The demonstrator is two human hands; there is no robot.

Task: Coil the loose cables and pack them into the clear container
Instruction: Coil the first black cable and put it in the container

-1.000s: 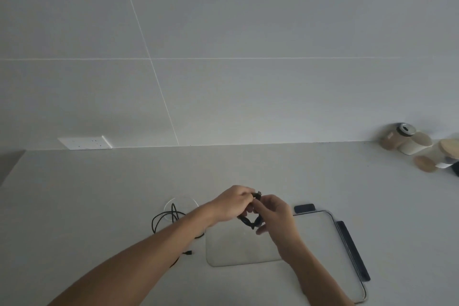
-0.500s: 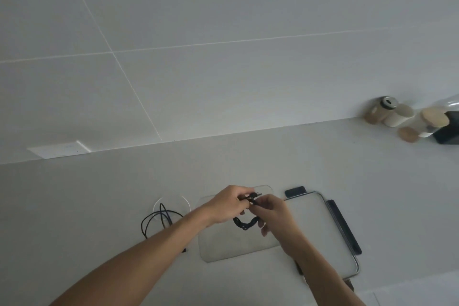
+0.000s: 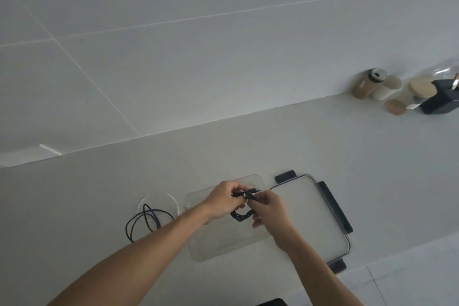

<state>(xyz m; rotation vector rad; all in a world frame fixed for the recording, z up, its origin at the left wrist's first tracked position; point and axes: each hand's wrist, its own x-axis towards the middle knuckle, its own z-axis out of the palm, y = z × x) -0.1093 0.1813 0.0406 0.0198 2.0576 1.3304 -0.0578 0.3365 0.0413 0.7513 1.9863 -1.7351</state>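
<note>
Both hands were working a short black cable (image 3: 242, 215) held in the air above the clear container (image 3: 223, 243) on the table (image 3: 248, 151). Left hand (image 3: 223, 204) had its grip curled round the coil's upper part. Right hand (image 3: 267, 208) pinched the cable's tail near the plug (image 3: 253, 190), which stuck out between the two hands. A loop hung below them.

Step in hand looked like finishing the wrap: tail going round the bundle to lock it.

To do it well, my take:
- left grip stays firm on the bundle so the loops don't spring apart
- right hand keeps the tail taut, wraps snug, tucks the plug end through
- no hard bend at the plug
- lower it flat into the container, which already sat right underneath

Second cable (image 3: 146, 221) lay loose on the table to the left, partly over a round clear lid (image 3: 171, 200). It was not yet coiled, so roughly halfway at best. Container lid (image 3: 310, 211) with dark clips lay just right of the container.
</note>
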